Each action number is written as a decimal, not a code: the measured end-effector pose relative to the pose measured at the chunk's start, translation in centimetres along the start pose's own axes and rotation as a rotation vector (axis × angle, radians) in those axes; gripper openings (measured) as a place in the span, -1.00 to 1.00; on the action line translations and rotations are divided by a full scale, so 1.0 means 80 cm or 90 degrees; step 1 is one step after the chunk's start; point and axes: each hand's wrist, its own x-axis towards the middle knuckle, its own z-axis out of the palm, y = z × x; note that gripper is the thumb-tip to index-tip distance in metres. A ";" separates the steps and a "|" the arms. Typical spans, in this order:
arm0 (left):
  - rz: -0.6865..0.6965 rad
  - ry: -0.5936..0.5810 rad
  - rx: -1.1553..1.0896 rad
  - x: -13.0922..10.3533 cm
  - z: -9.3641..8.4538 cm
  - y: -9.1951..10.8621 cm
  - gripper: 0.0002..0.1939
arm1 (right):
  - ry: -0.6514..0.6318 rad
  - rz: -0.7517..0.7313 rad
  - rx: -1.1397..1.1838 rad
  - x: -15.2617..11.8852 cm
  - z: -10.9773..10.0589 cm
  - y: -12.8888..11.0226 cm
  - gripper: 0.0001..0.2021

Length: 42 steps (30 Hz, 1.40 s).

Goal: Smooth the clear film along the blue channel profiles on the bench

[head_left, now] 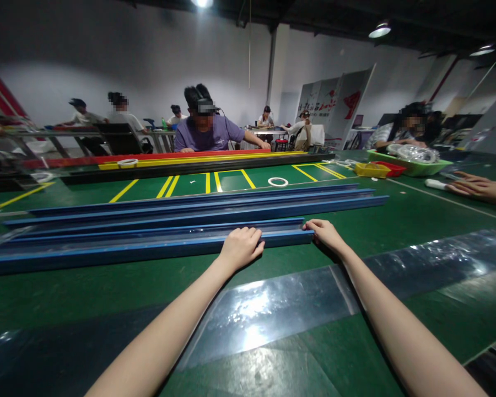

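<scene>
Nearest, a strip of clear film (273, 303) lies across the green bench (202, 286), shining under the lamps and passing below both forearms. Just beyond it is the near blue channel (149, 254), lying lengthwise with its open side up, its right end between the two hands.

The left hand (242, 247) is over the channel's near wall, a little short of that end; its fingers lie close together and curl over the rim, with the thumb on the outer face, so the wall sits between them. The right hand (326, 234) is at the end itself, fingertips bunched against the corner; whether they pinch the channel or only touch it, I cannot tell.

Behind lie two more blue channels (339, 208), roughly parallel. At the far right, a co-worker's hands (483, 190) rest near a white handle (436, 184). Farther back come a white ring (278, 181) among yellow lines (208, 183), a yellow tray (372, 170) and a green basket (432, 168), then black, yellow and red channels before a person in purple (210, 135).
</scene>
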 end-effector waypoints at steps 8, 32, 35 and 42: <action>0.004 0.004 0.019 0.000 0.000 0.000 -0.73 | 0.008 0.000 -0.011 -0.002 0.001 -0.003 -0.73; 0.018 0.059 0.055 0.000 0.005 0.000 -0.77 | 0.026 -0.010 -0.040 -0.001 0.002 -0.002 -0.73; 0.021 0.069 0.058 0.000 0.006 0.000 -0.77 | 0.025 -0.010 -0.030 -0.001 0.002 -0.002 -0.73; 0.021 0.070 0.061 0.000 0.006 0.000 -0.77 | 0.027 -0.011 -0.034 -0.002 0.002 -0.003 -0.73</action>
